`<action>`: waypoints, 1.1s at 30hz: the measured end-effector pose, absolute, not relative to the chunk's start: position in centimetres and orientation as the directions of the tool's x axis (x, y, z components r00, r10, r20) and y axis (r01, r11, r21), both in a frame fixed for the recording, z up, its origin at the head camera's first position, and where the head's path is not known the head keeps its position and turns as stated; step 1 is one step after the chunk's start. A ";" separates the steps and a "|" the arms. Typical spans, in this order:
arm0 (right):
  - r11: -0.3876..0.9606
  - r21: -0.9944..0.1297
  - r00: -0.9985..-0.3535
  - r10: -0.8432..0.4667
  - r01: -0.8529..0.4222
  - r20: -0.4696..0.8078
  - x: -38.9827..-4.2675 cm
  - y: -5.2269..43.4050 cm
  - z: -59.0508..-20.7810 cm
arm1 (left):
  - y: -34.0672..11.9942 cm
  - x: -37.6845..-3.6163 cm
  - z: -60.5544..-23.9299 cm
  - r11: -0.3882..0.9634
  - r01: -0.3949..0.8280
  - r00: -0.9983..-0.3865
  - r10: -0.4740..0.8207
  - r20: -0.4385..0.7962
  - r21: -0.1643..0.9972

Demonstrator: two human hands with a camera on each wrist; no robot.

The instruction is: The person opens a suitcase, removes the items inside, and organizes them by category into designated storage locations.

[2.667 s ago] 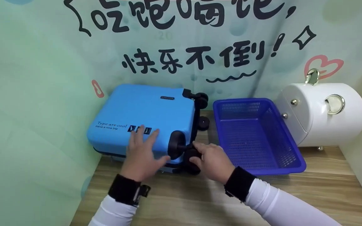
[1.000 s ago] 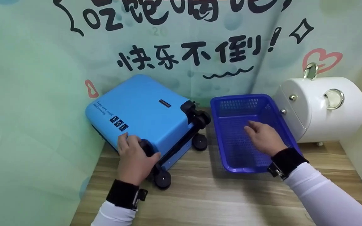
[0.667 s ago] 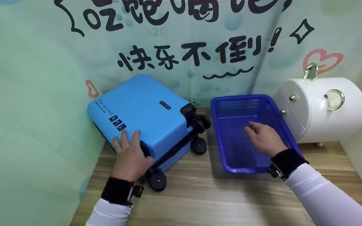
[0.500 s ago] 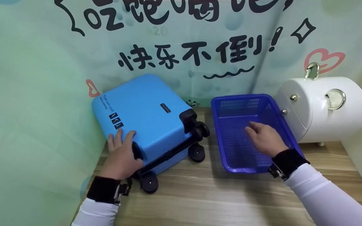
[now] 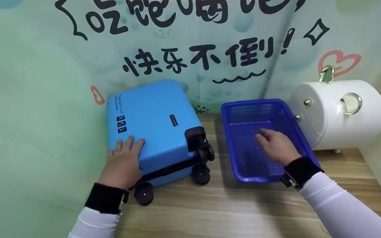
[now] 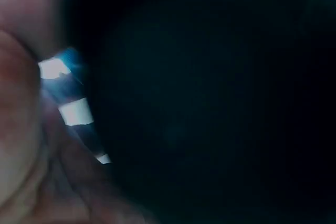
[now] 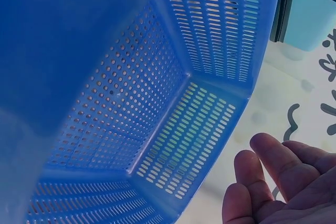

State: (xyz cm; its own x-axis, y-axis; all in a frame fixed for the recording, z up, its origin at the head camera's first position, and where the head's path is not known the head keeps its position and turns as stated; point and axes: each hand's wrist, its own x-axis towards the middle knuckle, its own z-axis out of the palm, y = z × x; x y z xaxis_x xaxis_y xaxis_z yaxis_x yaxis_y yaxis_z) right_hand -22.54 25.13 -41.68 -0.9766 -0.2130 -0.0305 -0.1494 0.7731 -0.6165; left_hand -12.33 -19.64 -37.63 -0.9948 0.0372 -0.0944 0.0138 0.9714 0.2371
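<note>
Has turned the bright-blue hard-shell suitcase (image 5: 154,119) since half a second ago, with straight-fingered left hand (image 5: 121,167) on its near corner, left of the indigo perforated plastic basket (image 5: 260,179) and relaxed, empty right hand (image 5: 279,147), so risks scraping the pale-green wall (image 5: 45,148) if pushed too hard.

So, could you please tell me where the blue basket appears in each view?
Head: right of centre, the blue basket sits between the blue suitcase and the white container.
Left wrist: not recognisable there; a dark, blurred shape fills most of the picture.
Right wrist: the basket fills the left and centre, running off the left edge.
Shared landmark, head and right wrist only: the black wavy line on the wall.
</note>
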 end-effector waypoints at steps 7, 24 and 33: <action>0.778 -0.611 -0.979 -0.203 -0.148 -0.022 -22.4 25.4 -41.6 | -10.8 -13.7 -38.4 0.977 0.128 -0.991 0.134 -0.019 0.173; 0.777 -0.615 -0.983 -0.184 -0.133 -0.020 -22.0 25.3 -41.9 | -5.4 -20.5 -42.7 0.901 0.359 -0.870 0.417 0.263 -0.243; 0.825 -0.553 -0.992 -0.125 -0.119 0.028 -22.8 26.4 -42.5 | -6.2 -19.2 -43.0 0.831 0.467 -0.786 0.547 0.290 -0.302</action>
State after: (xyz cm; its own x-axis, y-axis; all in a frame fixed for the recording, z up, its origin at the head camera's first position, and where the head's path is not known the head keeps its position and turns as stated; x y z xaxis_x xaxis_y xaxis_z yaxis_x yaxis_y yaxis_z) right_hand -22.84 26.35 -42.54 -0.9918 -0.1246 0.0280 -0.1192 0.8247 -0.5529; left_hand -19.15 -6.18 -42.95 -0.7856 0.5466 0.2900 0.4666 0.8311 -0.3025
